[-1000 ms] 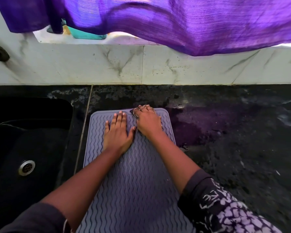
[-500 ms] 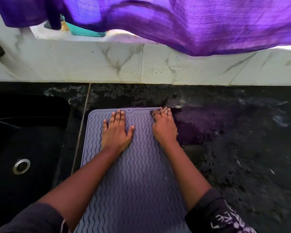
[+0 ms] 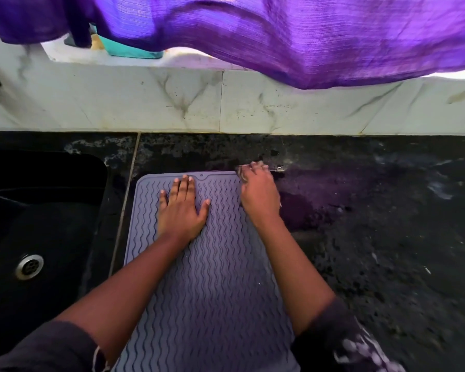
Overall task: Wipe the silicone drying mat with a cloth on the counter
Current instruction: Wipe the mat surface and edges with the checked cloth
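Observation:
A grey-lilac silicone drying mat [image 3: 215, 291] with wavy ridges lies on the black counter [image 3: 373, 237], its far edge toward the wall. My left hand [image 3: 181, 210] rests flat on the mat's far left part, fingers together and pointing away. My right hand [image 3: 258, 191] sits on the mat's far right corner, pressing down on a small cloth [image 3: 242, 175]. Only a pale sliver of the cloth shows by the fingers; the hand covers the rest. The fingertips reach past the mat's far edge onto the counter.
A black sink [image 3: 38, 224] with a metal drain [image 3: 28, 266] lies left of the mat. A white marble backsplash [image 3: 226, 103] runs behind. A purple curtain [image 3: 306, 36] hangs above. Wet patches mark the counter right of the mat.
My right hand has slid with the cloth from the middle of the mat's far edge to its far right corner. My left hand has stayed flat in place.

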